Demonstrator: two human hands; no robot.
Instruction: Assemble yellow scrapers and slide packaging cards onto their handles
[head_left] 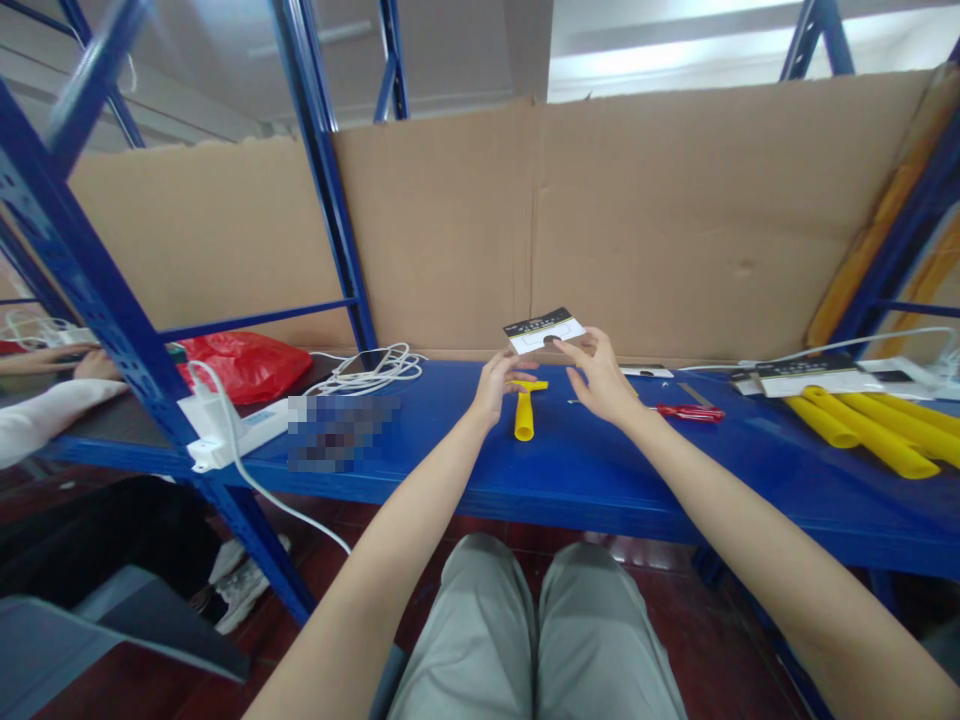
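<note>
Fingers (pixel 508 362) of the left hand (pixel 489 393) are curled, with the tips at the lower left edge of the printed card (pixel 534 338). On the right hand (pixel 602 380), thumb and index finger are spread apart; the index fingertip meets the lower right edge, beside a dark cutout. The card is raised between the hands and tilted; which hand carries its weight cannot be told.

Components, largest to smallest:

- Cardboard panel (pixel 637 220): upright, behind the work surface.
- Blue table (pixel 427 430): below both hands.
- Yellow tubes (pixel 892 437): grouped at the far right.
- Red bag (pixel 241 364): at the left, near the coiled white cable (pixel 375 372).
- Yellow T-shaped piece (pixel 524 415): below the card, stem toward the person, crosspiece at the left fingers; contact cannot be confirmed.
- Red-handled screwdriver (pixel 688 412): on the table, right of the right hand.
</note>
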